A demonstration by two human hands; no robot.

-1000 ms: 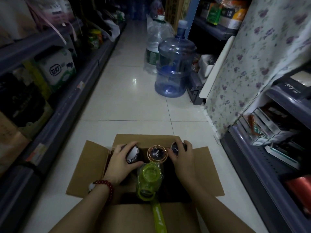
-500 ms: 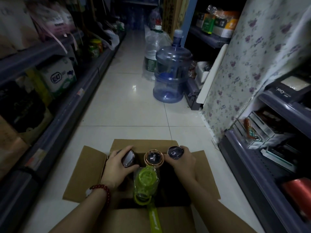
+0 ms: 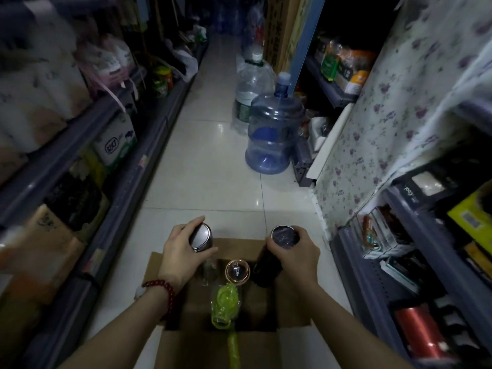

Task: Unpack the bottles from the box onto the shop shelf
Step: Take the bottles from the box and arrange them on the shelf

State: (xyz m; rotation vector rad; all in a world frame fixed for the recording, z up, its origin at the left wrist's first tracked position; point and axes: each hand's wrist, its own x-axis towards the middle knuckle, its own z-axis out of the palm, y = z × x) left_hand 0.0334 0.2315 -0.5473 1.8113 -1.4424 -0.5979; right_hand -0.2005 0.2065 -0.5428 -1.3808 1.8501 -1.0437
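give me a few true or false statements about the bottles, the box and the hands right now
1. The left hand grips a silver-capped bottle. True.
2. The right hand holds nothing. False: it grips a dark bottle.
3. A copper-rimmed bottle stands in the box. True.
4. The green bottle is on the shelf. False: it is in the box.
5. The blue water jug lies on its side. False: it stands upright on the floor.
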